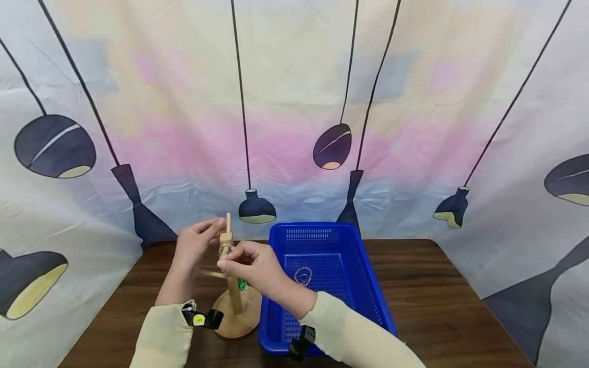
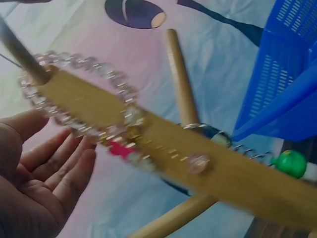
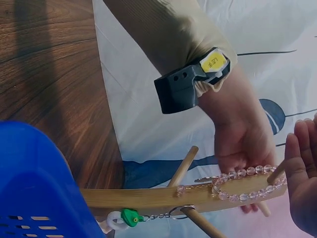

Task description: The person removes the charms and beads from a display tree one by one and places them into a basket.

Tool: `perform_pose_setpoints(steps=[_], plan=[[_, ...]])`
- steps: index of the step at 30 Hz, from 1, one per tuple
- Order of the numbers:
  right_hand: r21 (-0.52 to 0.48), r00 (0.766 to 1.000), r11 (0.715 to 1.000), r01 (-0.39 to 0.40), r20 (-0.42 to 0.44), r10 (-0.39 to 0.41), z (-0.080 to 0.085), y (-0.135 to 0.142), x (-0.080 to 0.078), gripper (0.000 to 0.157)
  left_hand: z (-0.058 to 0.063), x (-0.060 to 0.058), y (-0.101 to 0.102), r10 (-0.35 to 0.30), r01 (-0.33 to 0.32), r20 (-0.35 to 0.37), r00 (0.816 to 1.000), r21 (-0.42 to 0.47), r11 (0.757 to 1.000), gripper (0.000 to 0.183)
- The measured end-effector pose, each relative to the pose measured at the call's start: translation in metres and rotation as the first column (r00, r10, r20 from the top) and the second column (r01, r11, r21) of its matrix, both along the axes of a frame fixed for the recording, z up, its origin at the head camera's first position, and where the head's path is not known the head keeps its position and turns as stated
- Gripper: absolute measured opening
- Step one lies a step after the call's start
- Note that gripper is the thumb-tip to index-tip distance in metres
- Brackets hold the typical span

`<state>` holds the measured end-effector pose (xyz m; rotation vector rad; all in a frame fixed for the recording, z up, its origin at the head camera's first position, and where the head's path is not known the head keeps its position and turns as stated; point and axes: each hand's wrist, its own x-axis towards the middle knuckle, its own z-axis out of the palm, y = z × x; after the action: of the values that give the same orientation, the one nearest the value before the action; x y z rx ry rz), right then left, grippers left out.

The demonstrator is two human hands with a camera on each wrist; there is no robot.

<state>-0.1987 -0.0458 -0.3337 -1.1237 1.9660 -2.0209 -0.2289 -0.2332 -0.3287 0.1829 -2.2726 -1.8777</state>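
A bracelet of clear pinkish beads (image 2: 99, 67) with a bright pink charm loops round an upper peg of the wooden stand (image 1: 234, 299). My left hand (image 2: 47, 181) is beside the bracelet, its fingers loosely spread, with nothing in the palm. In the head view it is at the far left of the stand's top. My right hand (image 1: 257, 266) is at the near side of the same peg, its fingers fairly straight in the right wrist view and close by the beads. Lower on the stand, a keychain with a green bead (image 3: 130, 217) hangs by its ring from another peg.
A blue plastic basket (image 1: 375, 291) stands right of the stand, close to its round base, with a pink beaded bracelet (image 1: 302, 276) inside. Both are on a dark wood table (image 1: 428, 286). Behind hangs a cloth (image 1: 294, 76) printed with lamps.
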Motion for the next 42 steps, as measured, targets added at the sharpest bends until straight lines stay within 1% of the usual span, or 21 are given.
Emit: perform_pose_setpoints(steps=[2,3,6,8,10,13,16,21,23,27,31,34,37,40,42], plan=[[-0.001,1.0,1.0,0.002,-0.004,-0.002,0.0,0.0,0.001,0.013,0.001,0.003,-0.002,0.038,-0.035,-0.069,0.997,0.049,0.998,0.061],[-0.001,1.0,1.0,0.002,-0.003,-0.002,0.0,0.0,0.001,0.013,0.001,0.005,-0.004,0.06,-0.052,-0.106,0.993,0.077,0.996,0.059],[0.002,1.0,1.0,-0.001,0.01,0.001,0.0,0.0,0.001,0.013,0.0,0.011,-0.007,0.13,-0.097,-0.19,0.973,0.171,0.981,0.052],[0.004,1.0,1.0,-0.003,0.019,0.003,0.0,0.001,0.001,0.013,-0.002,0.016,-0.01,0.163,-0.113,-0.224,0.961,0.218,0.969,0.043],[0.007,1.0,1.0,-0.002,0.023,0.002,0.0,0.001,0.001,0.013,-0.007,0.02,-0.013,0.189,-0.126,-0.245,0.951,0.253,0.959,0.03],[0.011,1.0,1.0,0.003,0.019,-0.004,0.0,0.0,0.0,0.013,-0.016,0.027,-0.018,0.212,-0.131,-0.255,0.944,0.298,0.946,0.015],[0.005,1.0,1.0,0.0,0.021,0.0,0.0,0.0,0.001,0.013,-0.029,0.033,-0.021,0.215,-0.127,-0.256,0.943,0.321,0.939,0.016],[-0.002,0.999,1.0,-0.016,0.044,0.016,0.0,0.001,0.001,0.015,-0.053,0.04,-0.021,0.187,-0.084,-0.26,0.947,0.36,0.929,0.024],[0.003,0.999,1.0,-0.012,0.04,0.012,0.001,0.001,0.001,0.014,-0.061,0.041,-0.02,0.179,-0.076,-0.245,0.953,0.377,0.923,0.025],[0.008,1.0,1.0,0.003,0.028,-0.003,0.0,0.001,0.001,0.013,-0.074,0.042,-0.015,0.174,-0.098,-0.176,0.969,0.375,0.922,0.026],[0.006,0.999,1.0,0.006,0.04,-0.006,-0.001,0.001,0.002,0.014,-0.083,0.043,-0.012,0.16,-0.115,-0.099,0.982,0.355,0.928,0.024],[0.007,0.999,1.0,0.004,0.042,-0.005,0.0,0.001,0.002,0.015,-0.087,0.043,-0.009,0.156,-0.127,-0.055,0.986,0.35,0.928,0.023],[0.017,0.999,1.0,0.011,0.03,-0.011,0.0,0.001,0.002,0.015,-0.089,0.042,-0.006,0.161,-0.135,-0.04,0.986,0.372,0.918,0.026],[0.026,1.0,0.999,0.019,0.022,-0.019,0.0,0.001,0.002,0.015,-0.092,0.04,-0.002,0.172,-0.138,-0.05,0.984,0.403,0.905,0.03],[0.029,0.999,0.999,0.023,0.023,-0.023,0.0,0.001,0.002,0.015,-0.094,0.039,0.0,0.183,-0.145,-0.056,0.982,0.404,0.903,0.031]])
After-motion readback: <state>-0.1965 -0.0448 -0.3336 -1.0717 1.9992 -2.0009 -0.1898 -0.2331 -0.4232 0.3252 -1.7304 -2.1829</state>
